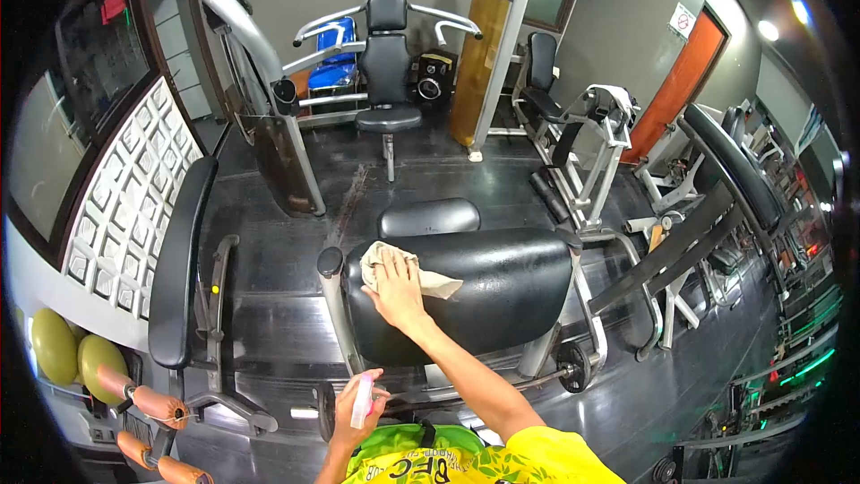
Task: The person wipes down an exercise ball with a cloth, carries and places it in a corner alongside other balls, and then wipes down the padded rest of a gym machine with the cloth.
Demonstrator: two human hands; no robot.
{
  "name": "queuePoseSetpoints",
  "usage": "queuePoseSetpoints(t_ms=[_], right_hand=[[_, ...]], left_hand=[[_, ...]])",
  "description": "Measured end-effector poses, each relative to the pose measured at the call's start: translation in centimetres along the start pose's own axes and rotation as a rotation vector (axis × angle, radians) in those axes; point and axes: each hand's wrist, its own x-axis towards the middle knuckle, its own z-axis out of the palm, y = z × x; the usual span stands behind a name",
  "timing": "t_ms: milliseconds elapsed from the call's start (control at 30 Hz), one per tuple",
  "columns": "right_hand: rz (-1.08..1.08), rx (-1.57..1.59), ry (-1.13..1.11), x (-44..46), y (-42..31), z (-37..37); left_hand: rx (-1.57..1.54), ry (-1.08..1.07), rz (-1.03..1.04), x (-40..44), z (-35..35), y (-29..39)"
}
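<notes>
A beige cloth (436,282) lies on the left part of a wide black padded bench (493,287). My right hand (396,289) presses on the cloth with its fingers laid over it. Lower down, near my body, my left hand (356,408) is wrapped round a small clear bottle with a pink part (362,401). Just below the bench runs a metal bar (466,390), with a black weight plate (574,366) towards its right end. A smaller black pad (430,216) is beyond the bench.
A black seat machine (388,72) stands ahead. Along the left is a long black bench (182,260), with green balls (55,347) and foam rollers (161,405) lower left. More machines (596,143) stand at the right, before an orange door (685,81).
</notes>
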Motion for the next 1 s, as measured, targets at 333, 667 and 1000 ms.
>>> queuePoseSetpoints(t_ms=[333,667,1000], right_hand=[[-0.145,0.052,-0.038,-0.8,1.9,-0.1],[0.562,-0.303,0.111,-12.2,23.1,-12.1],[0.250,0.097,0.127,-4.5,8.2,-4.7]], left_hand=[[0.072,-0.092,0.029,3.5,0.1,-0.8],[-0.040,-0.084,0.010,3.8,3.2,-1.3],[-0.087,-0.057,0.089,3.7,4.9,-2.3]])
